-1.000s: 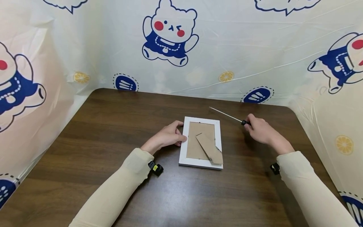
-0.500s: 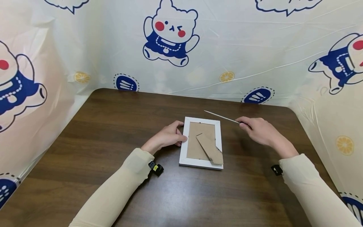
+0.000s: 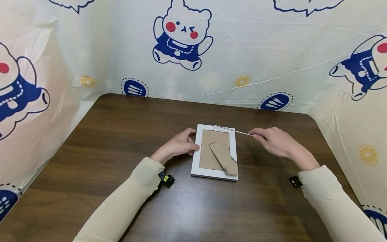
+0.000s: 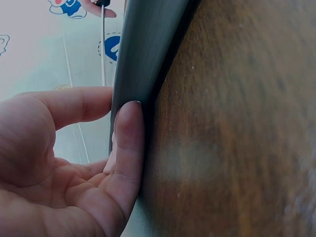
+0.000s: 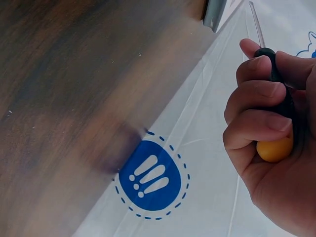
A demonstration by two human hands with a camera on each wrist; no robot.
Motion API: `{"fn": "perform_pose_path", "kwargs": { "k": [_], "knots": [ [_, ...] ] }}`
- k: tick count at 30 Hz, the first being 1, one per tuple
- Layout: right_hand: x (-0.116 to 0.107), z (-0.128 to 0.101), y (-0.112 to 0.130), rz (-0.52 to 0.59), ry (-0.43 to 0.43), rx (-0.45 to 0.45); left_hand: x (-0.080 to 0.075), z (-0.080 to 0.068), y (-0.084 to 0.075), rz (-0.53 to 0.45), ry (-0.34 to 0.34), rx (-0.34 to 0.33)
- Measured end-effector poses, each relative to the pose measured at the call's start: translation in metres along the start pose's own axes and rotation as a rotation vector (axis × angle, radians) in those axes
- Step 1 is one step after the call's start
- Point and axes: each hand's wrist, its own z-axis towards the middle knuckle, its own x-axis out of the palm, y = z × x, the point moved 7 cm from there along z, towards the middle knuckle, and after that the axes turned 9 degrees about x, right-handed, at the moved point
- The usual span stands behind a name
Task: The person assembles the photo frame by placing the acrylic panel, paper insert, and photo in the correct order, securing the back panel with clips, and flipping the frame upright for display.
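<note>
A white picture frame (image 3: 196,164) lies face down on the table, its brown backing board (image 3: 207,158) and its cardboard easel stand (image 3: 225,158) uppermost. At its left side my left hand (image 3: 180,144) holds the edge, with one digit over the border and others along the side; the left wrist view shows the digits against the frame's grey-looking side (image 4: 140,54). My right hand (image 3: 276,143) grips a screwdriver (image 3: 232,130) by its black handle, whose yellow end (image 5: 274,149) shows in the right wrist view. The thin metal shaft points left and overlaps the frame's far border.
The dark wooden table (image 3: 127,134) carries the frame. A pale plastic curtain (image 3: 251,43) printed with cartoon bears hangs behind the table and along both sides. Black wrist cameras (image 3: 167,179) sit at the sleeve cuffs.
My right hand has moved left and slightly nearer, bringing the screwdriver's shaft from beyond the frame to over its far border. My left hand and the frame have stayed put.
</note>
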Motion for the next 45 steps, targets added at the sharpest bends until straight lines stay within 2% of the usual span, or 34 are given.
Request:
{"fn": "perform_pose_path", "kwargs": {
  "k": [24,39,45],
  "knots": [
    [0.001,-0.002,-0.002,0.026,0.057,-0.016,0.0,0.001,0.0,-0.008,-0.004,0.005],
    [-0.004,0.007,-0.005,0.073,0.157,-0.028,0.001,0.002,0.002,-0.018,-0.001,0.005],
    [-0.01,0.013,-0.006,0.107,0.257,0.008,0.001,0.001,0.0,-0.009,-0.001,0.003]
  ]
}}
